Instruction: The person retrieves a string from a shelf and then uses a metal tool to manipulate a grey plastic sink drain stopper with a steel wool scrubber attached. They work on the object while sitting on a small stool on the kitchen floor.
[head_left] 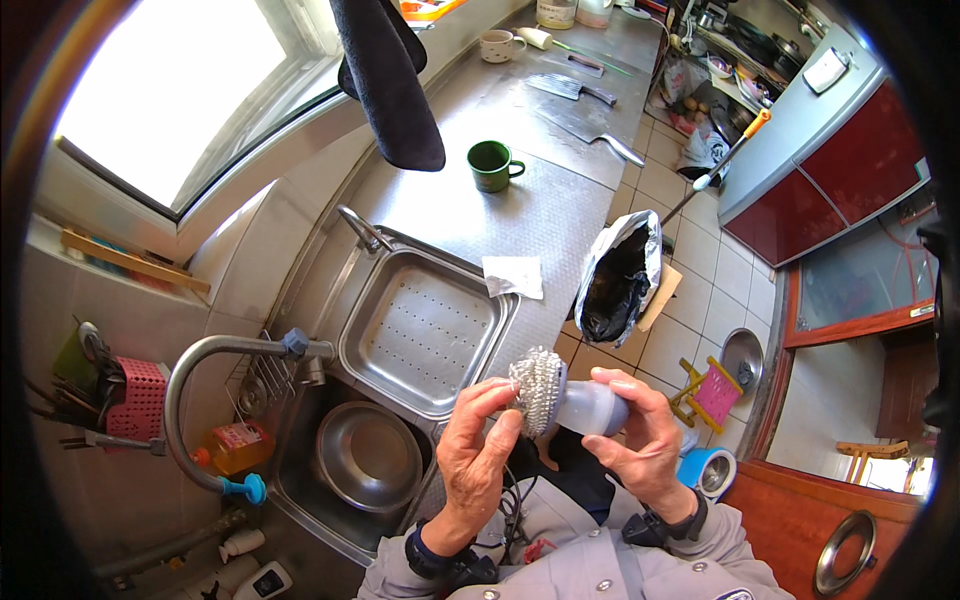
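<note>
Low in the middle of the view, my left hand [475, 460] has its fingers closed on the silvery, bristly scourer head [538, 390] of a scrubbing brush. My right hand [645, 445] grips the brush's translucent grey-blue handle [590, 405] from the other side, thumb underneath. Both hands are raised just right of the sink [310, 490], which holds a round steel bowl [368, 455]. Behind them a perforated steel tray [420, 330] sits over the second basin, and a white tissue [512, 277] lies at its upper right corner.
A curved tap [195, 355] and orange bottle [230, 445] stand at left. The counter [450, 120] holds a green mug [490, 168] and knives [580, 90]. A lined bin [618, 280], pink stool [712, 395] and red-doored fridge [810, 160] stand at right. Dark cloths [390, 90] hang above.
</note>
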